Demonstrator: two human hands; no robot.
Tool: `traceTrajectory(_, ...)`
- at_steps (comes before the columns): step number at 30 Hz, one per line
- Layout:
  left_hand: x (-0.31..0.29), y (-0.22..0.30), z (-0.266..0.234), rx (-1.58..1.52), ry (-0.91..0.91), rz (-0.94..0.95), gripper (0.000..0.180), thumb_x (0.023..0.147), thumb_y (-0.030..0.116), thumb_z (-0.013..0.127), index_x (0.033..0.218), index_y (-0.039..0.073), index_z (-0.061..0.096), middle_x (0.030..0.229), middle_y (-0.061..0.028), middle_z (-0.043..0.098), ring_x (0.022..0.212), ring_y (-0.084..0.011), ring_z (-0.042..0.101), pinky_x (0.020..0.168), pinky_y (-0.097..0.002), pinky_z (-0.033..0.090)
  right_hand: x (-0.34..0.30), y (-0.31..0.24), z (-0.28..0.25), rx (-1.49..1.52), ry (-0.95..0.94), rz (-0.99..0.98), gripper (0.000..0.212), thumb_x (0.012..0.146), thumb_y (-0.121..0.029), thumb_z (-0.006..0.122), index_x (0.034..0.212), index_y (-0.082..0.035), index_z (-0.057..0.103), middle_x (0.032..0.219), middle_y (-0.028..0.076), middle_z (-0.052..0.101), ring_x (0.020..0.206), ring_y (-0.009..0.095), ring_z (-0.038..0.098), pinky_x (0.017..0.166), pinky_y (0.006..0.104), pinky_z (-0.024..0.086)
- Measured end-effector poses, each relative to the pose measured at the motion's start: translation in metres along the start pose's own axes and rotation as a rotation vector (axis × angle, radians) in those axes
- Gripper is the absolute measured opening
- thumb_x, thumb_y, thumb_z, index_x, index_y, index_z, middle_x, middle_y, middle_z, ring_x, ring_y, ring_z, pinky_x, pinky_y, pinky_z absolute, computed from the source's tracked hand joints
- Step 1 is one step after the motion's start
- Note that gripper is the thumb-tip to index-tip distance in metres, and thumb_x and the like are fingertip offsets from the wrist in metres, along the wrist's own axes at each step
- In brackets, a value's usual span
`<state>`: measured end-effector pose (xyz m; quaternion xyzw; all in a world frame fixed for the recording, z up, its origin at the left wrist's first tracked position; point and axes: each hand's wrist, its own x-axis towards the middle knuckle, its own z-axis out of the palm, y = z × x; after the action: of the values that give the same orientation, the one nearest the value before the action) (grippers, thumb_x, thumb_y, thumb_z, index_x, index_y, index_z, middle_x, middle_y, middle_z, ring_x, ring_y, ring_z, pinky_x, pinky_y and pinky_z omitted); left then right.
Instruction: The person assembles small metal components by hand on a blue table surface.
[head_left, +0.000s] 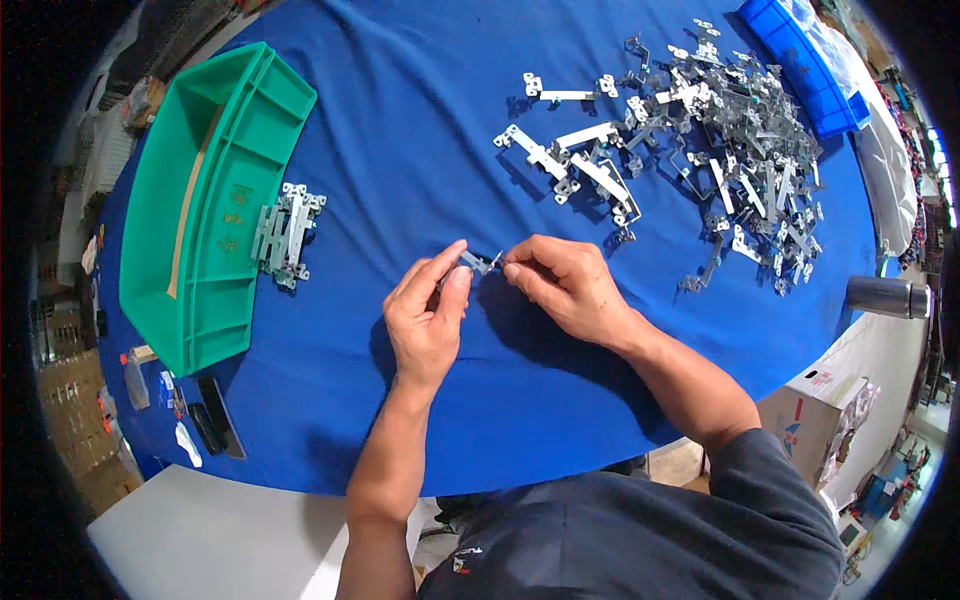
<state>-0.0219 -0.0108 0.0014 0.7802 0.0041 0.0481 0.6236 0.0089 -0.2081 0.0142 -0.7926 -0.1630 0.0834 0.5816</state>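
A dark shirt [620, 540] borders the blue-clothed counter [400, 170] in a cluttered room [65, 400]; left fingers [455, 290] and right fingers [527, 257] pinch one bracket [480, 264]; two bins [215, 310].

The blue-covered table [390, 170] is viewed from head height, fairly close and facing downward, in wide fisheye, with the person's torso [620, 540] caught at the near side.

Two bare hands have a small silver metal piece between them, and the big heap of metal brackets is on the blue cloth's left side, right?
Left is wrong: the head view shows the big heap of metal brackets on the right of the blue cloth. The left hand and right hand do have the small metal piece between them.
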Motion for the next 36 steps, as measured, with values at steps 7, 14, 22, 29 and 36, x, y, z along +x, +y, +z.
traceTrajectory(7, 0.001, 0.003, 0.003, 0.128, 0.064, 0.322, 0.022, 0.089, -0.001, 0.07, 0.111, 0.002, 0.074, 0.085, -0.0039, 0.066, 0.064, -0.0061, 0.055, 0.054, -0.0227, 0.043, 0.0, 0.003, 0.0, -0.032, -0.041, -0.04, 0.011, 0.093, -0.008, 0.063, 0.099, 0.001, 0.064, 0.078, 0.014, 0.065, 0.065, 0.023, 0.064, 0.059, 0.036, 0.05)
traceTrajectory(14, -0.002, 0.009, 0.004, 0.117, 0.04, 0.22, 0.016, 0.085, 0.002, 0.075, 0.101, 0.001, 0.074, 0.083, -0.0045, 0.068, 0.063, -0.0065, 0.057, 0.054, -0.0229, 0.044, 0.002, 0.003, -0.005, 0.236, -0.136, 0.131, 0.022, 0.096, -0.005, 0.058, 0.115, 0.003, 0.064, 0.086, 0.009, 0.067, 0.073, 0.014, 0.066, 0.068, 0.0293, 0.055)
traceTrajectory(22, -0.002, 0.007, 0.002, 0.106, 0.0, 0.262, 0.016, 0.082, 0.001, 0.076, 0.099, 0.001, 0.074, 0.083, -0.0059, 0.069, 0.066, -0.0098, 0.06, 0.057, -0.024, 0.046, 0.003, 0.004, -0.006, 0.239, -0.172, 0.171, 0.018, 0.1, -0.016, 0.06, 0.105, 0.001, 0.066, 0.084, 0.002, 0.063, 0.069, 0.007, 0.059, 0.061, 0.0245, 0.05)
traceTrajectory(29, -0.006, 0.01, 0.001, 0.1, 0.144, 0.33, 0.017, 0.084, 0.0, 0.075, 0.101, 0.001, 0.073, 0.085, -0.0078, 0.068, 0.071, -0.0123, 0.062, 0.062, -0.0248, 0.047, -0.001, 0.007, -0.003, 0.271, -0.011, 0.234, 0.017, 0.099, -0.016, 0.062, 0.105, -0.001, 0.065, 0.075, 0.0, 0.06, 0.061, 0.008, 0.055, 0.055, 0.025, 0.045)
traceTrajectory(36, -0.005, 0.008, 0.001, 0.107, 0.135, 0.32, 0.017, 0.085, 0.001, 0.075, 0.102, 0.0, 0.073, 0.085, -0.0077, 0.068, 0.071, -0.0123, 0.061, 0.062, -0.0251, 0.047, 0.0, -0.001, -0.004, -0.018, -0.115, 0.024, 0.014, 0.095, -0.011, 0.065, 0.101, 0.002, 0.067, 0.079, 0.011, 0.063, 0.068, 0.018, 0.062, 0.06, 0.0324, 0.048)
